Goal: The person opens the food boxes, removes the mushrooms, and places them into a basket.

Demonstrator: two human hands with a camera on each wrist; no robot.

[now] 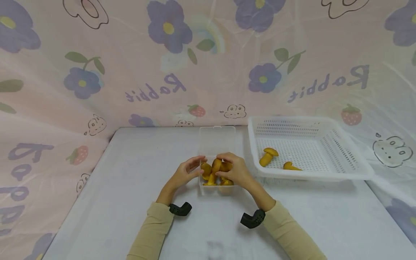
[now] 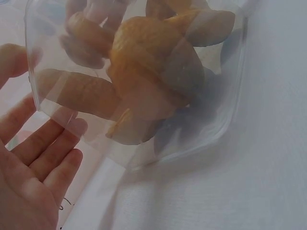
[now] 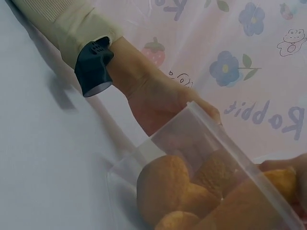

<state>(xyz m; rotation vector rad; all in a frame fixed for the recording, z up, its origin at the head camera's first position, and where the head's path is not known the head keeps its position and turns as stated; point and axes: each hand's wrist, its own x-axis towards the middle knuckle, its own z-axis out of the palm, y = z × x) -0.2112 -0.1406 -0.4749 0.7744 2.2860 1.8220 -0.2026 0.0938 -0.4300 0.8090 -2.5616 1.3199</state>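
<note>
1. Head: the right hand (image 1: 236, 171) pinches a mushroom (image 1: 216, 166) at the box (image 1: 211, 190); the left hand (image 1: 185, 173), grasping nothing, is at its left side; a basket (image 1: 325, 176) sits right of the grip.
2. Left wrist: loose left fingers (image 2: 60, 175) touch the box, mushrooms (image 2: 148, 62) beyond.
3. Right wrist: mushrooms lie between both hands.

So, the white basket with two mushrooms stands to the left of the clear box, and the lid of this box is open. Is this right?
Not quite. The white basket with two mushrooms stands to the right of the clear box, as the head view shows. The lid of this box is indeed open.
</note>
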